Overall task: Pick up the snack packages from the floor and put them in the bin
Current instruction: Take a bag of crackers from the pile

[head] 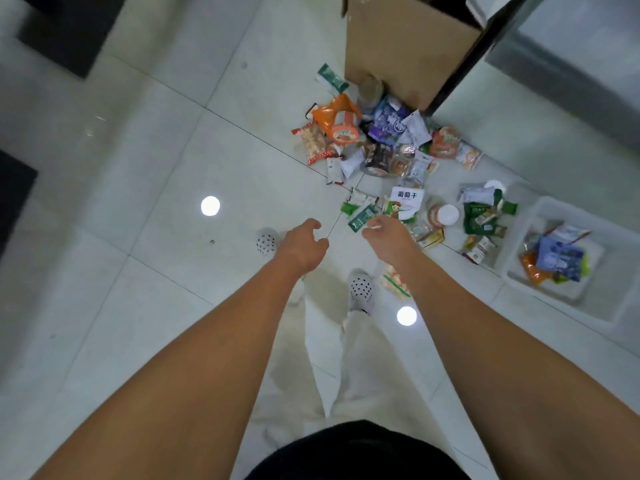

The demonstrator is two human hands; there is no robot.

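Several snack packages (377, 140) lie scattered on the pale tiled floor, from the cardboard box down to my feet. A white plastic bin (519, 216) stands at the right and holds a few packets, one blue (557, 258). My right hand (384, 233) reaches down beside a small green packet (362, 216) and a white packet with a green figure (403, 202); whether its fingers touch either I cannot tell. My left hand (304, 244) hangs over bare floor, fingers loosely curled, holding nothing. One more packet (394, 282) lies by my right shoe.
A tall cardboard box (408, 50) stands behind the pile, next to a dark post. My two white dotted shoes (362, 289) stand on the tiles. Dark mats lie at the far left. Ceiling lights reflect off the floor.
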